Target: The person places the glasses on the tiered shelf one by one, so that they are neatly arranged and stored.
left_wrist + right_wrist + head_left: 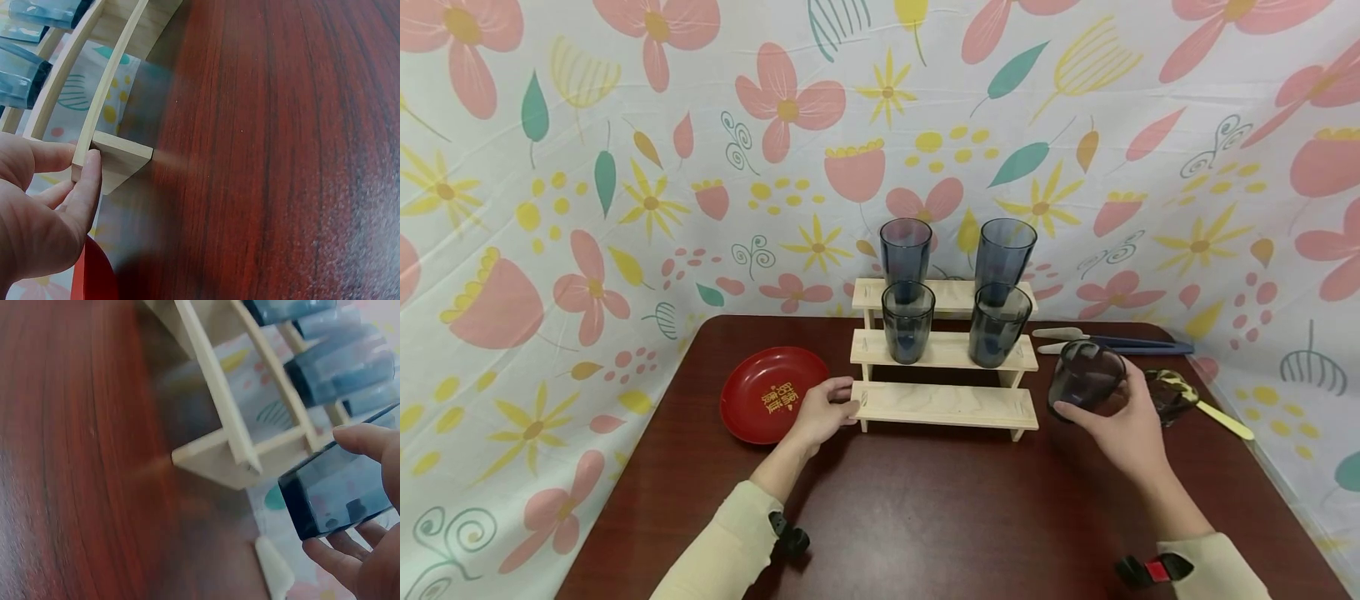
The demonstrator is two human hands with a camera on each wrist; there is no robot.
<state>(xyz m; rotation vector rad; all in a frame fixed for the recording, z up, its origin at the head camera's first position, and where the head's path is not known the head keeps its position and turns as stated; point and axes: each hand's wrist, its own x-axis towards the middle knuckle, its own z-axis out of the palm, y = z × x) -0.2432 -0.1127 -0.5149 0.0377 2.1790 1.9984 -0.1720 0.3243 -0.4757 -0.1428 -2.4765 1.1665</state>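
Observation:
In the head view a three-tier wooden rack stands near the back of the table. My left hand pinches the left end of its lowest step; in the left wrist view thumb and fingers lie on either side of the board. A dark tinted glass is in my right hand, held tilted just right of the rack, with the fingers round its side. Two tinted glasses stand on the top step, among them the left one. Two more are on the middle step, including the right one.
A red plate with gold characters lies left of the rack. Blue-handled tongs lie at the back right. Behind the right hand is a dark object, partly hidden, with a yellow handle. A flowered cloth hangs behind the table.

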